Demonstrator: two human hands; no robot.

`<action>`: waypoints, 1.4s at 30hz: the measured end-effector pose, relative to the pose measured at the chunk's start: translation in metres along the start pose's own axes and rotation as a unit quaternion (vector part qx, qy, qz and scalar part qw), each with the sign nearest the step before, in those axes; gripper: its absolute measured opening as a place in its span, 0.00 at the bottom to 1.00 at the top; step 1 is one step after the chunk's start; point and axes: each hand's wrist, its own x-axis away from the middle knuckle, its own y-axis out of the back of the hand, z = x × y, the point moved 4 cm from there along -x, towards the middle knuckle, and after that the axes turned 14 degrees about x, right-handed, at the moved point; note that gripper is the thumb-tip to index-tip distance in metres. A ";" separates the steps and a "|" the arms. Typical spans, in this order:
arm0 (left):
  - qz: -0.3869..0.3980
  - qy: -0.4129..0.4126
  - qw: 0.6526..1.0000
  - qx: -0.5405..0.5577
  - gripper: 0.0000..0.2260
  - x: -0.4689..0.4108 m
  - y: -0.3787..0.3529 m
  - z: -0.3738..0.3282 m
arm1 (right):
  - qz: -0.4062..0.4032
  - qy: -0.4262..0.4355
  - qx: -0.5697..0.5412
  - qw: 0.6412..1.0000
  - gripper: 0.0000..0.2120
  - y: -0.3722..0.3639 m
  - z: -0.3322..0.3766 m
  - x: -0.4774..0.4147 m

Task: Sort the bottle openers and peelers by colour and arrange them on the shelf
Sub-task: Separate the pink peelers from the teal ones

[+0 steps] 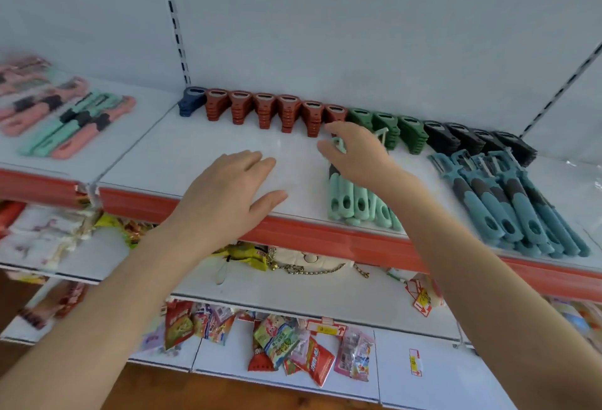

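Mint peelers [351, 204] lie under the right hand [355, 152], which grips one; left hand [228, 194] flat, released.

Pale back panels [358, 18] with black slotted uprights [176, 18] rise above a brown wooden floor [195, 393]

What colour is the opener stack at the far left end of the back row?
Dark blue opener stack, clearest in the head view.
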 end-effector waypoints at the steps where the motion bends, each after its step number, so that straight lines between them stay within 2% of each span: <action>1: -0.007 0.000 1.000 -0.007 0.27 0.007 0.007 0.007 | 0.003 0.012 0.000 1.000 0.21 -0.004 0.011 -0.004; 4: -0.027 0.048 0.998 0.004 0.26 0.028 0.028 0.031 | 0.013 0.043 -0.003 0.999 0.22 -0.014 0.051 -0.014; 8: -0.046 0.056 0.997 -0.036 0.25 0.061 0.059 0.075 | 0.010 0.073 -0.015 0.997 0.22 -0.028 0.115 -0.029; 11: -0.046 0.084 0.995 -0.027 0.24 0.086 0.084 0.116 | 0.010 0.092 -0.024 0.995 0.22 -0.038 0.170 -0.039; 16: -0.031 0.084 0.994 -0.056 0.25 0.125 0.129 0.183 | 0.031 0.110 -0.050 0.992 0.21 -0.055 0.264 -0.056; 20: -0.056 0.074 0.995 -0.035 0.28 0.141 0.156 0.227 | 0.033 0.103 -0.053 0.993 0.18 -0.064 0.315 -0.068; 26: -0.090 0.083 0.992 -0.036 0.21 0.141 0.177 0.282 | 0.046 0.058 -0.043 0.996 0.12 -0.078 0.348 -0.101; 29: -0.103 0.078 0.991 -0.034 0.20 0.130 0.180 0.302 | 0.051 0.032 -0.006 0.998 0.16 -0.087 0.354 -0.122; 35: -0.132 0.089 0.987 -0.029 0.17 0.102 0.193 0.339 | 0.105 0.012 0.092 0.990 0.17 -0.098 0.363 -0.156; 39: -0.136 0.118 0.983 -0.030 0.16 0.083 0.197 0.372 | 0.142 0.006 0.091 0.986 0.16 -0.102 0.365 -0.170; 42: -0.153 0.106 0.982 -0.013 0.15 0.071 0.205 0.397 | 0.149 -0.019 0.083 0.985 0.13 -0.107 0.369 -0.175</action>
